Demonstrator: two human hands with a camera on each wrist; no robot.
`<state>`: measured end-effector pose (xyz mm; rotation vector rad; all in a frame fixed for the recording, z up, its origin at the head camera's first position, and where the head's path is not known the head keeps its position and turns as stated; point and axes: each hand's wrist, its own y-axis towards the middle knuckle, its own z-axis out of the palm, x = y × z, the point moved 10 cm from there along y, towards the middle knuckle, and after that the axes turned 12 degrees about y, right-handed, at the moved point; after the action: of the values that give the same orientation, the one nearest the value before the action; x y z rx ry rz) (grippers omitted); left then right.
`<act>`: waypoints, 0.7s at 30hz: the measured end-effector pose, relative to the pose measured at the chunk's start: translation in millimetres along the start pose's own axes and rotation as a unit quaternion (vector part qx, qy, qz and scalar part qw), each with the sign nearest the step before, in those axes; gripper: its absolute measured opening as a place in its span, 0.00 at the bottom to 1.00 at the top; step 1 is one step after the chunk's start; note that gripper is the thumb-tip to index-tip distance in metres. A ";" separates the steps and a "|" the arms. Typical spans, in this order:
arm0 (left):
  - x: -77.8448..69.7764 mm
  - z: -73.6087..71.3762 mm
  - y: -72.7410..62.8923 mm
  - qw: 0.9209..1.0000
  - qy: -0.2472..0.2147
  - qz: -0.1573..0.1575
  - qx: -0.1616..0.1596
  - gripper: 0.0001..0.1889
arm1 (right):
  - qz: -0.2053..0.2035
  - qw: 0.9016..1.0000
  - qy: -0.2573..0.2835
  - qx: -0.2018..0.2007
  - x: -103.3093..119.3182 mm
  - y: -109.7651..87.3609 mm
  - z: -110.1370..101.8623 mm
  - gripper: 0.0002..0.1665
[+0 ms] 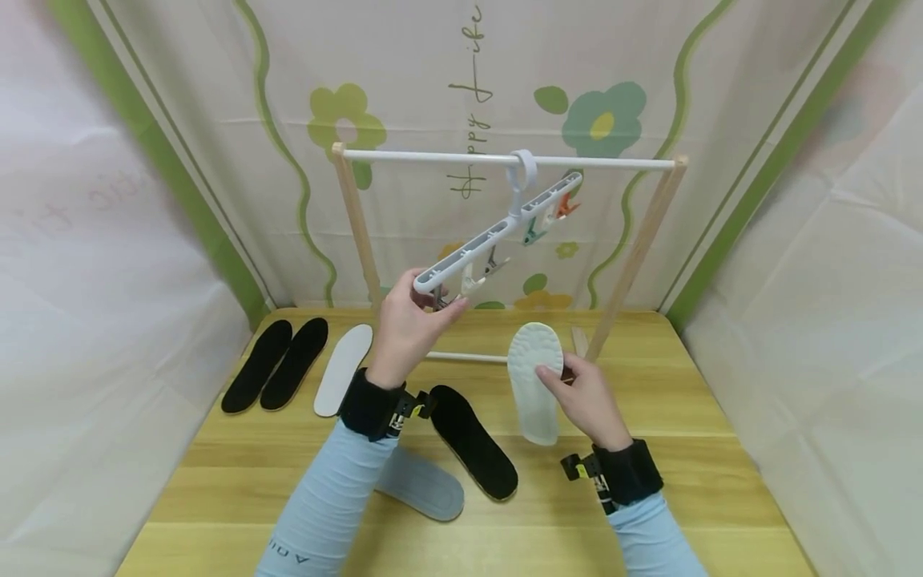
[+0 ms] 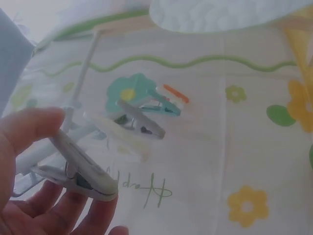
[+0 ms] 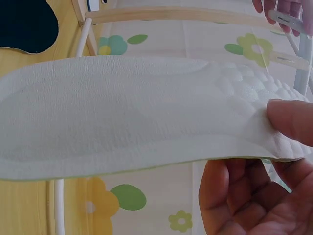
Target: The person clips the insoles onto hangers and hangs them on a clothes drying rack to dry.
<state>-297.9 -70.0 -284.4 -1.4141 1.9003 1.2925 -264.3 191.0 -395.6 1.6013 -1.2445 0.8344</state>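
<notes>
A white clip hanger [image 1: 472, 245] hangs by its ring hook from the white rod of a wooden-sided rack. My left hand [image 1: 411, 327] is at its near end, thumb and fingers pinching a grey clip [image 2: 80, 169]. Further along the bar hang a cream clip [image 1: 470, 282], another grey clip [image 1: 493, 263], a teal clip [image 1: 532, 232] and an orange clip [image 1: 566, 206]. Between thumb and fingers, my right hand [image 1: 593, 401] holds a white insole [image 3: 107, 117] with a bumpy end. The insole is upright in front of the rack, apart from the clips.
Two black insoles [image 1: 257, 367] and a white insole [image 1: 344, 370] lie at the table's left. A black insole [image 1: 474, 445] and a grey insole [image 1: 425, 485] lie nearer. The rack [image 1: 634, 256] stands at the back before a flowered curtain [image 1: 425, 72].
</notes>
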 end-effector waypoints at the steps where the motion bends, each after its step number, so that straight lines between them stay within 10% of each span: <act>1: 0.3 -1.4 0.4 1.000 -0.003 0.001 -0.005 0.25 | 0.001 1.000 0.000 0.001 -0.1 0.4 0.7 0.14; 21: 23.9 -21.8 6.9 0.992 -0.116 -0.046 -0.025 0.25 | -0.019 0.999 0.010 0.040 11.7 10.9 21.9 0.11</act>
<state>-309.5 -100.6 -289.9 -1.2967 1.6421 1.4023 -272.3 165.7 -390.0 1.6701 -1.1755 0.8838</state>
